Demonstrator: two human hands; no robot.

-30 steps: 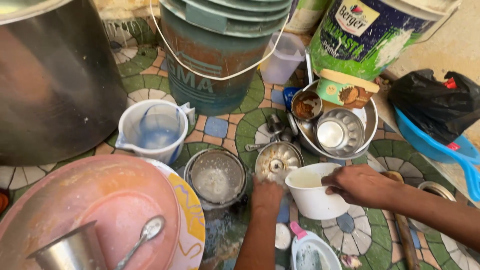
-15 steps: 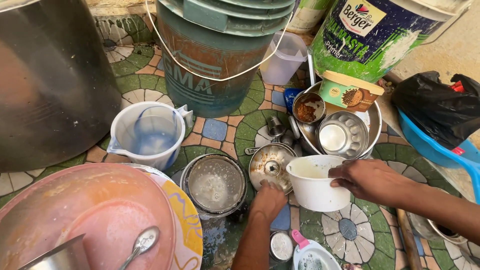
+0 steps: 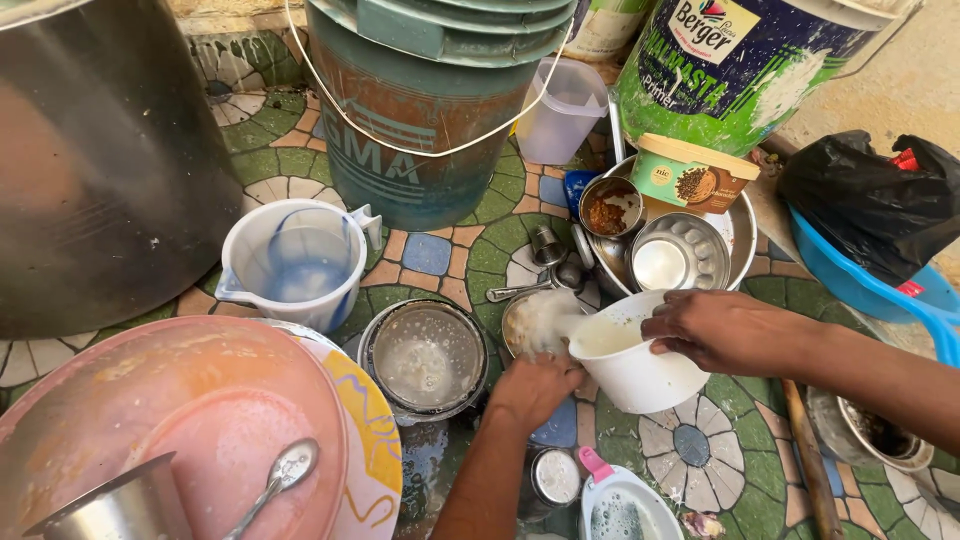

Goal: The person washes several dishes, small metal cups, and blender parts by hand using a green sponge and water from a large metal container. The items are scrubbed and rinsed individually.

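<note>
My right hand [image 3: 728,332] grips the rim of a white plastic mug [image 3: 632,358] and tips it to the left, so that whitish water runs onto a steel lid [image 3: 535,322] lying on the tiled floor. My left hand [image 3: 534,388] rests on the near edge of that lid. Just left of the lid stands a round steel pot [image 3: 424,357] with soapy residue inside.
A white measuring jug [image 3: 293,262] with water, a big green bucket [image 3: 430,110], a large steel drum [image 3: 105,160], a pink basin [image 3: 190,420] holding a spoon and steel cup, a steel tray [image 3: 745,235] of dirty bowls, a black bag [image 3: 870,205] and blue tub surround me.
The white mug has been tilted over and now pours onto the steel lid. My left hand has shifted onto the lid's near edge.
</note>
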